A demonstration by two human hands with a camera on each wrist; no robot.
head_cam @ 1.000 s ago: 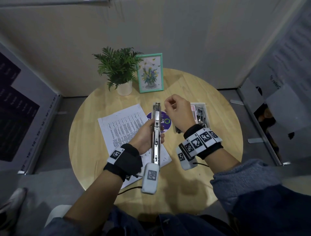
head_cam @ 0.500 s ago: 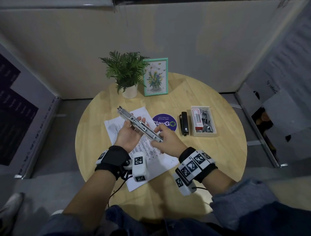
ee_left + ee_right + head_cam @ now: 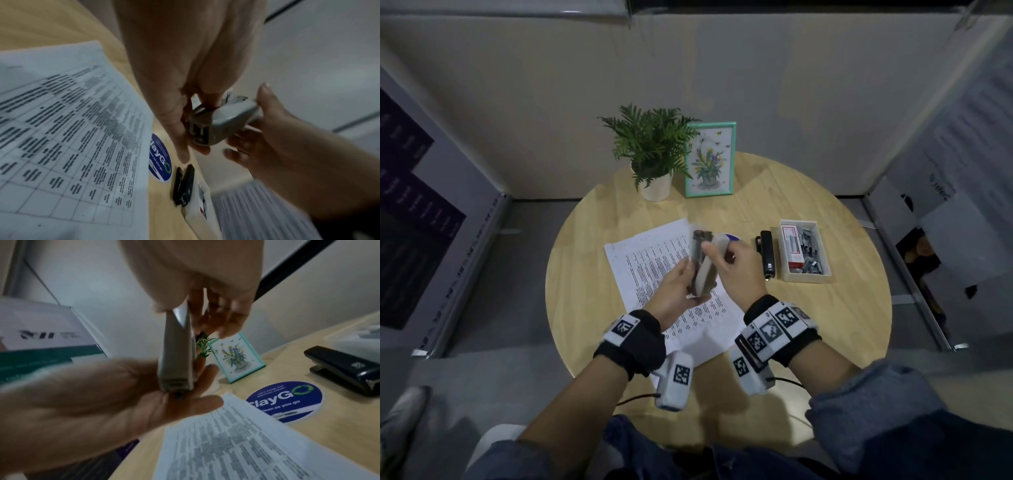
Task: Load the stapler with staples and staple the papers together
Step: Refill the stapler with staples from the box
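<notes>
Both hands hold a grey stapler (image 3: 704, 265) in the air over the printed papers (image 3: 650, 263). My left hand (image 3: 681, 279) cradles its underside, fingers and thumb curled round the body (image 3: 224, 123). My right hand (image 3: 722, 255) grips the grey top, thumb on the cover and fingers behind it. The cover lies folded almost onto the metal staple rail (image 3: 701, 240). In the right wrist view the stapler's rear end (image 3: 176, 382) rests in the left palm (image 3: 107, 395). An open box with strips of staples (image 3: 804, 251) sits to the right.
A black stapler (image 3: 767, 255) lies shut between the box and a round blue sticker (image 3: 285, 400). A potted plant (image 3: 654, 154) and a teal picture frame (image 3: 710, 159) stand at the back of the round wooden table (image 3: 592, 308). Panels wall in the sides.
Half a second ago the stapler was spread open in one long line over the papers. Now its grey cover is folded back toward the rail, and my right hand has moved onto the cover.
</notes>
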